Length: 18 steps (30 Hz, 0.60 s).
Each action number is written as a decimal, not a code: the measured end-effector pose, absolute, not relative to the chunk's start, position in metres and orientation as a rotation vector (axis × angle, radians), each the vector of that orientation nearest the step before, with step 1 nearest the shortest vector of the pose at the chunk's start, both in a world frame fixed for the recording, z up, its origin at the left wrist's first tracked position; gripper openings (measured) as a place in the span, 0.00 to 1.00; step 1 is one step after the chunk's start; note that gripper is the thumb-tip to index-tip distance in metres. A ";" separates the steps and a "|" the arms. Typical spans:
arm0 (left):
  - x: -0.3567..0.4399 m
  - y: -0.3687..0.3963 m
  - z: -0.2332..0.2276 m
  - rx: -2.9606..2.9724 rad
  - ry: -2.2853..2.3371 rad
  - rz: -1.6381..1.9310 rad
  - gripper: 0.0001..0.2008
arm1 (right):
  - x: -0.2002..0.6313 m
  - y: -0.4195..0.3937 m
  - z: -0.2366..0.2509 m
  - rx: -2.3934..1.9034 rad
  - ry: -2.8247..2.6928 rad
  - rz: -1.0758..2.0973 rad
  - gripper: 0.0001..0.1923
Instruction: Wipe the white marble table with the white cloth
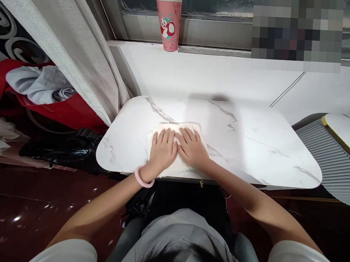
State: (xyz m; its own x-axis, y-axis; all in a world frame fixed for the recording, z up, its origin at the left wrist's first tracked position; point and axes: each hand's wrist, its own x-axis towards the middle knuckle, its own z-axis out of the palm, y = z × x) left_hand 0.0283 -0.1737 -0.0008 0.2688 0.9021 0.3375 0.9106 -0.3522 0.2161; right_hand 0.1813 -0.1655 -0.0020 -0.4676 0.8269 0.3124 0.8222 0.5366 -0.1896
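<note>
Here, both hands lie flat on a folded white cloth (pixel 174 135) that sits on the near left part of a white marble-patterned table (pixel 250 150), close to its front edge. The left hand (pixel 162 148) is spread palm down, fingers straight and pointing away from the person, pressing on the left half of the cloth; a pink coiled band (pixel 143 179) circles its wrist. The right hand (pixel 191 148) lies just beside it, also palm down with fingers extended and angled slightly leftward, so that the two hands touch along their inner edges near the middle of the cloth. Neither hand pinches or grips anything; both simply rest open on the fabric. The cloth shows past the fingertips and at the sides of the hands, its far edge rounded and a little puffed. Behind the table runs a white window ledge (pixel 213 74), and on it, well apart from the hands, stands a pink paper cup (pixel 169 23) with a cartoon print. A pale curtain (pixel 79 59) hangs down at the left, and beyond it a red bag (pixel 61 109) holds a grey garment. At the far right, a ribbed grey surface (pixel 328 162) sits beside the table.
</note>
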 end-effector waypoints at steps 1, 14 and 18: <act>0.032 -0.187 -0.001 -2.483 -1.773 -0.643 0.26 | 0.186 -0.178 -0.002 -1.342 -2.422 0.019 0.26; 0.093 -0.174 0.001 -2.613 -1.584 -0.449 0.25 | 0.253 -0.179 -0.006 -1.438 -2.395 0.007 0.27; 0.094 -0.118 0.004 -2.639 -1.654 -0.476 0.23 | 0.247 -0.126 -0.004 -1.530 -2.351 0.035 0.27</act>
State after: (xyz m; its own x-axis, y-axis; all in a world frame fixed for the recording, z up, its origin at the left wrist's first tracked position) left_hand 0.0936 -0.1182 0.0036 0.4030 0.8808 0.2486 0.8781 -0.4487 0.1663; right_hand 0.2474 -0.1258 -0.0044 -0.3658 0.8928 0.2630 0.8844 0.4215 -0.2004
